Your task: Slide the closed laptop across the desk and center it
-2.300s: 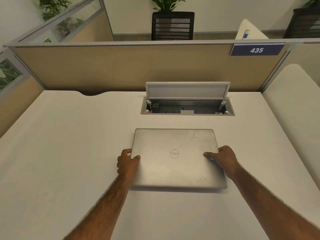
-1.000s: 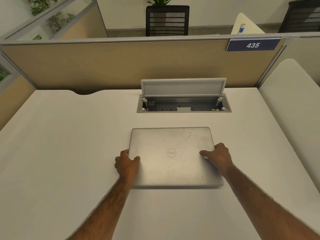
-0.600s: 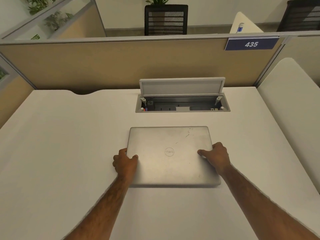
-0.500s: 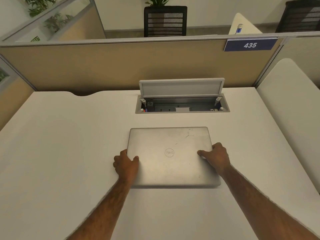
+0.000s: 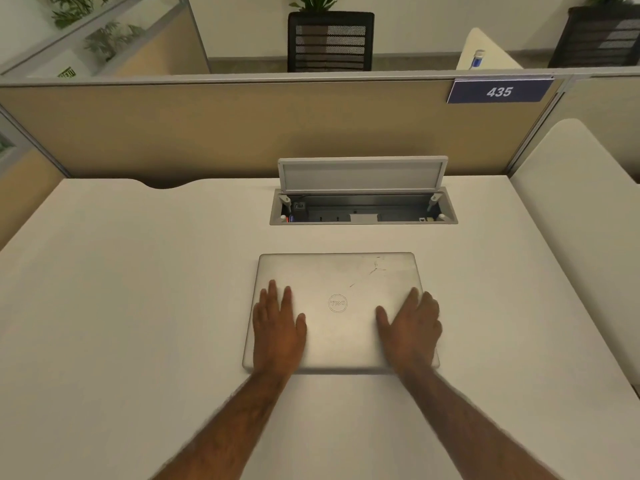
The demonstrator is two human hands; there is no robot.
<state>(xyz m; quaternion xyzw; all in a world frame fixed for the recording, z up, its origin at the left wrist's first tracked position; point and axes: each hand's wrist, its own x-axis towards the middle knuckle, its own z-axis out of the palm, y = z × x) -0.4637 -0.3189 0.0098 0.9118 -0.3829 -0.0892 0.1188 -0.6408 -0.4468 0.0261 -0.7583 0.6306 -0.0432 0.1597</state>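
Resting flat, palm down, the left hand (image 5: 277, 330) is lying on the near-left part of the laptop (image 5: 341, 313) lid, fingers stretched out and close together, not curled round anything. The right hand (image 5: 410, 329) is doing the same on the near-right part, thumb pointing in toward the logo (image 5: 337, 303), its outer fingers reaching the laptop's right edge. Neither hand is gripping; both are just pressing open on top. Both forearms are coming up from the bottom of the view w/ bare skin showing.

The laptop is sitting closed and silver on the desk (image 5: 138, 306), logo between the two hands, scratch marks (image 5: 375, 268) toward its far-right corner. Its edges are running roughly square w/ the desk front.

Just beyond the laptop, w/ a strip of bare desk between, the cable box (image 5: 363, 211) is sitting sunk into the desk, its lid (image 5: 362, 174) standing open and tilted back. The laptop is lining up approx. w/ that box, a bit to its left. Behind the box the tan partition (image 5: 242, 126) is running across; a blue tag (image 5: 498, 91) reading 435 is hanging at its top, far right of the laptop. Past the partition, a black chair (image 5: 330, 41) is showing, w/ a plant (image 5: 313, 1) above it.
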